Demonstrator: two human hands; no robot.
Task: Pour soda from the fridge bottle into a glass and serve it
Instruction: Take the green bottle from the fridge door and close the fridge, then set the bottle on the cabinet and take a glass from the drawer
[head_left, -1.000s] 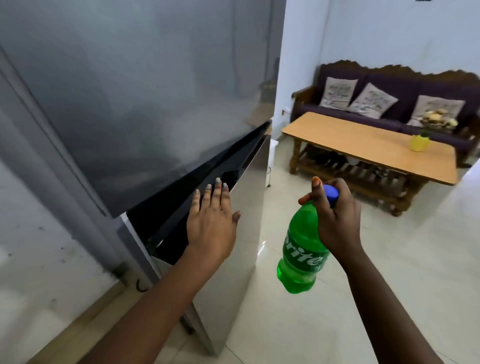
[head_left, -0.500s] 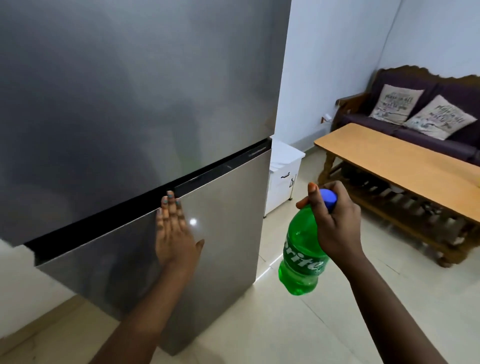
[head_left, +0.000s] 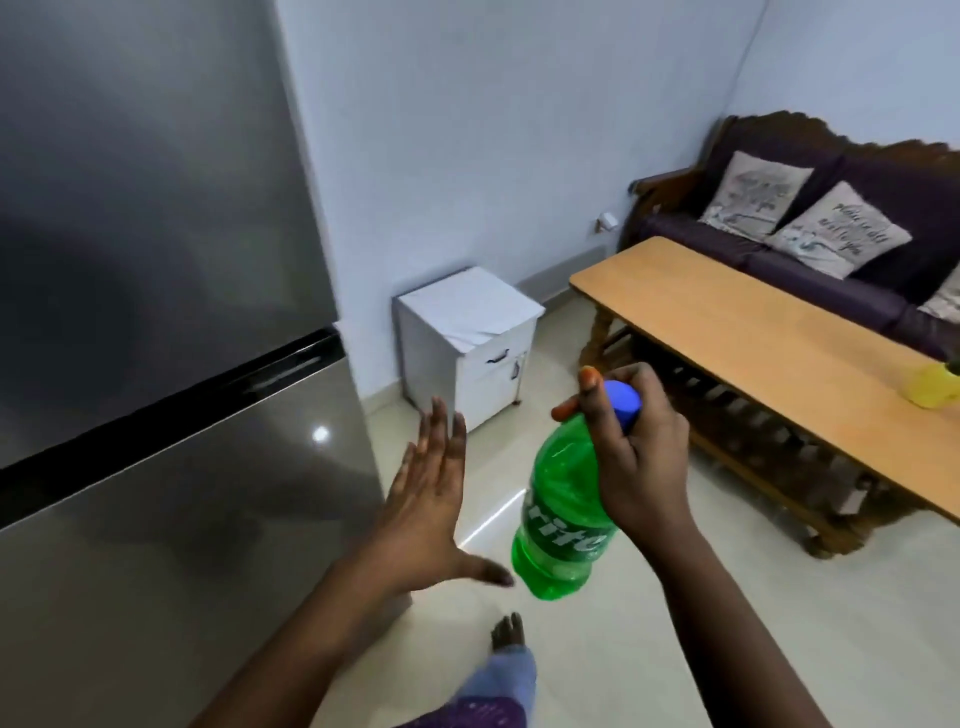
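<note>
A green soda bottle (head_left: 563, 514) with a blue cap (head_left: 623, 402) hangs in mid-air, gripped at its neck by my right hand (head_left: 631, 457). My left hand (head_left: 428, 506) is open with fingers spread, just right of the grey fridge (head_left: 171, 395), apart from its door. Both fridge doors are shut. No glass is in view.
A small white cabinet (head_left: 467, 338) stands against the wall beside the fridge. A long wooden coffee table (head_left: 743, 338) stands to the right with a yellow object (head_left: 932, 384) on it. Behind it is a dark sofa (head_left: 852, 218) with cushions. My foot (head_left: 506, 652) is on the tiled floor.
The lower fridge door was pushed shut. My left hand has come off the door and moved right toward the bottle. The view has turned right toward the room.
</note>
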